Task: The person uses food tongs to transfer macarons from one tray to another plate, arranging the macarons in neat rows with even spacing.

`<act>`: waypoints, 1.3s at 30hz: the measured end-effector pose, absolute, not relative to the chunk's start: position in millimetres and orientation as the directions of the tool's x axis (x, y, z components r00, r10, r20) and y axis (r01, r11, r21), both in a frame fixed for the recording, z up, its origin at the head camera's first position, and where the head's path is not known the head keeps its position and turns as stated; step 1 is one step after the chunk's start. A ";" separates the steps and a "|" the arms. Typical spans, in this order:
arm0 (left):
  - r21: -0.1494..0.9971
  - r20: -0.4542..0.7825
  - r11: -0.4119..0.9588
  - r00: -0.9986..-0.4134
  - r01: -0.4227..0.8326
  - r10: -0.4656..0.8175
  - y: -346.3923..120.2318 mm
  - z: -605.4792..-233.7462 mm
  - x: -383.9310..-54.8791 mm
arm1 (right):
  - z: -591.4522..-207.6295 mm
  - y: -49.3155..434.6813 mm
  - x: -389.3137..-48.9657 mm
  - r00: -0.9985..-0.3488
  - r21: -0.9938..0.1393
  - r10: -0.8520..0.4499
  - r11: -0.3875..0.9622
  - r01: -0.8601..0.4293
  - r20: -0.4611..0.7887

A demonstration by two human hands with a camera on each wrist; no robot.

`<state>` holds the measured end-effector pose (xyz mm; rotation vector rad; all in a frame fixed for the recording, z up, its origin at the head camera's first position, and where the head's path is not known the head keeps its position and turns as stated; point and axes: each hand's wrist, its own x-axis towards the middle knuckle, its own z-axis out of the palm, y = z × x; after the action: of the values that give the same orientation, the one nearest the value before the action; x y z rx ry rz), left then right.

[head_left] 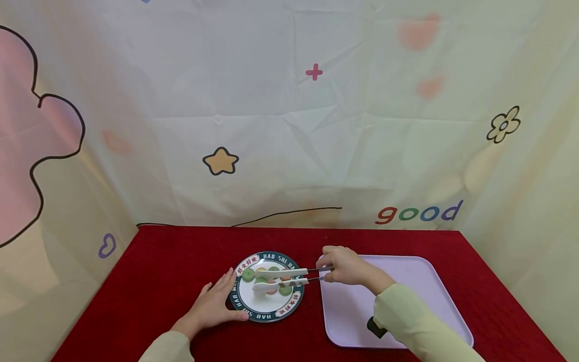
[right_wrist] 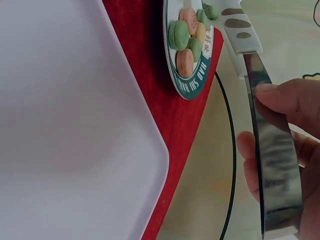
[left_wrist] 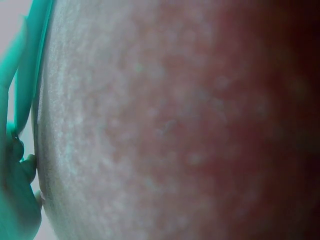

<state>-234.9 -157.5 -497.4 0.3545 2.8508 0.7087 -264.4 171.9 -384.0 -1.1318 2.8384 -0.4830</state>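
A round plate (head_left: 267,306) with a dark green lettered rim bears several green, pink and yellow macarons (right_wrist: 178,35). At its left edge my left hand (head_left: 212,303) touches the rim, fingers extended and thumb spread along the near side. My right hand (head_left: 347,265) holds metal tongs (right_wrist: 277,165) with white, brown-spotted ends. Those white ends reach over the plate, their two arms apart, and hide part of the macarons in the head view. The right wrist view shows thumb and fingers on the tongs' metal arms. Blur fills most of the left wrist view.
A pale purple tray (head_left: 353,317) lies right of the plate, partly under my right forearm. Both rest on a red cloth-covered table (head_left: 181,261). Behind it hangs a printed curtain (head_left: 271,166). A small black object (head_left: 376,328) shows by my right sleeve.
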 end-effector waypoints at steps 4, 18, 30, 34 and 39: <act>0.484 -0.121 0.856 -0.955 0.182 0.272 -157.4 -497.3 -235.1 | -383.3 166.5 -264.3 -0.732 -0.288 -0.678 0.690 -0.664 0.065; 0.479 -0.114 0.858 -0.956 0.186 0.271 -159.4 -496.4 -234.8 | -380.1 154.5 -266.6 -0.730 -0.211 -0.682 0.709 -0.673 0.039; 0.491 -0.122 0.852 -0.954 0.182 0.274 -157.3 -496.2 -235.1 | -370.7 149.3 -268.2 -0.733 -0.138 -0.680 0.724 -0.676 0.021; 0.483 -0.127 0.857 -0.954 0.179 0.271 -157.2 -496.8 -235.0 | -369.0 147.3 -268.0 -0.743 -0.152 -0.670 0.734 -0.662 -0.001; 0.486 -0.127 0.856 -0.954 0.178 0.271 -157.6 -496.3 -234.5 | -366.6 147.9 -267.1 -0.740 -0.128 -0.673 0.734 -0.667 -0.001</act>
<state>-234.5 -157.6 -496.3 0.3472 2.8409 0.7160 -267.1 147.9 -366.6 -1.1139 2.8813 -0.1848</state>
